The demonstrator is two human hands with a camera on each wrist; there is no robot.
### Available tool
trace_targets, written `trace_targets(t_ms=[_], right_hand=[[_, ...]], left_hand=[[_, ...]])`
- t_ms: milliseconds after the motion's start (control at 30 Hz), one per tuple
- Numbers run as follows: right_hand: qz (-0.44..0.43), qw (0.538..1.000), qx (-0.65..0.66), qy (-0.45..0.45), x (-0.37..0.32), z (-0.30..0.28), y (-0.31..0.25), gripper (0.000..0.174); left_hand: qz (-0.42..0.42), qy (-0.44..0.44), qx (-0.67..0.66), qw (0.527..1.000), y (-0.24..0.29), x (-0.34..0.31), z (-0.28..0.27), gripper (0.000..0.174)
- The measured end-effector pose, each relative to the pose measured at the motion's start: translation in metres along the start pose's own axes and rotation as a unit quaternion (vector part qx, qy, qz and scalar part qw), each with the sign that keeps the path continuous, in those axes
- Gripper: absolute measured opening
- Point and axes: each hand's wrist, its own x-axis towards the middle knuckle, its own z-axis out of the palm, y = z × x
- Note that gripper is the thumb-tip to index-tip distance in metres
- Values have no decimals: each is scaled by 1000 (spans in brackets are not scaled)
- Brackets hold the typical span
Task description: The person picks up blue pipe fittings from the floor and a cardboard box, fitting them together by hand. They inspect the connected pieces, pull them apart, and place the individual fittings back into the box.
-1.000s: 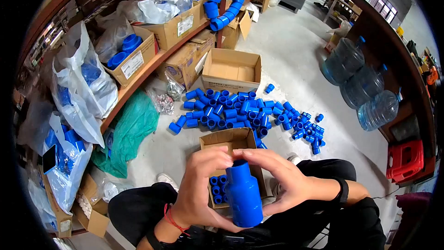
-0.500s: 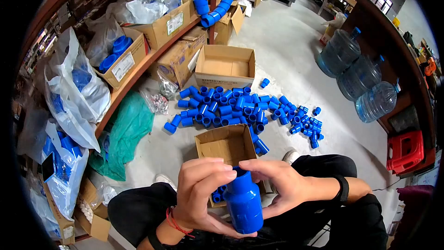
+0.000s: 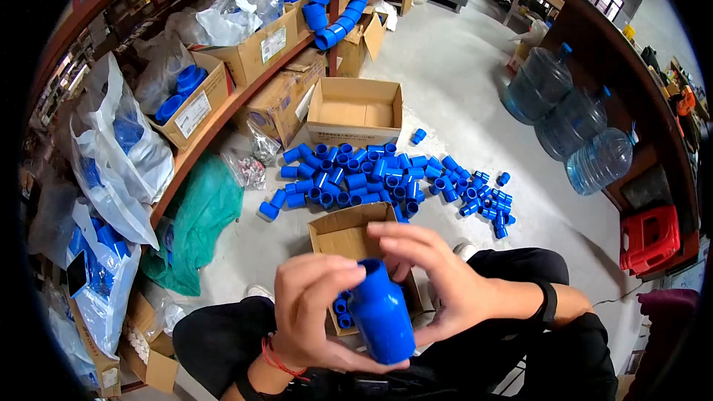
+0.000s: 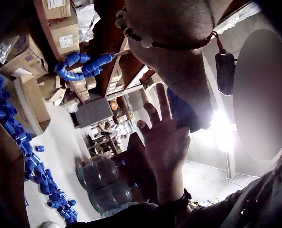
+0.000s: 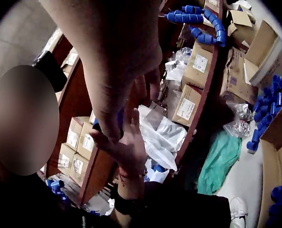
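A large blue pipe reducer [image 3: 382,319], narrow end upward and tilted, is held in front of the lap. My left hand [image 3: 308,308] grips it, fingertips at the narrow rim and thumb under the wide end. On the other side, my right hand [image 3: 460,289] has its thumb by the wide end, while its fingers stand lifted off the narrow end. The left wrist view shows that right hand with fingers spread, beside the dark blue reducer [image 4: 180,110]. Below the hands is an open cardboard box [image 3: 334,238] with small blue fittings [image 3: 343,312] inside.
Loose blue fittings [image 3: 364,178] are heaped on the floor in front, before another open carton [image 3: 356,134]. Shelving with boxes and plastic bags [image 3: 130,148] runs along the left, a green sack [image 3: 200,223] under it. Water jugs [image 3: 572,126] and a red container [image 3: 648,239] are at right.
My right fingers have come away from the reducer's narrow end and spread. The left hand keeps its grip, and the reducer has shifted slightly left in the head view.
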Motion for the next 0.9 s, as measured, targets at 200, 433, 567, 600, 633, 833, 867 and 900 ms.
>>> trace_targets(t_ms=[200,433,567,600,633,833,867,900], right_hand=[[36,994,-89,-60,4,-11,-1,84],[65,991,-109,-34,13,-24,-6,80],[17,992,-126,-22,15,-35,-10,82],[15,997,-80,-6,15,-35,-10,83],[13,999,-36,10,13,-35,-9,83],[-2,1000,23,16,1,-36,-7,89],[5,1000,19,4,0,-38,-7,88],[6,1000,2,-1,-1,-39,-9,87]], left_hand=[[-14,-46,37,998,-8,5,6,84],[-73,-47,-52,995,-12,8,16,110],[-82,-26,-178,980,-11,15,21,112],[-71,-37,-165,983,-11,17,21,110],[-60,-48,-153,985,-11,19,21,108],[-34,-63,-185,980,-11,23,25,99],[-34,-61,-193,979,-11,22,26,97],[-35,-58,-200,977,-12,22,27,96]])
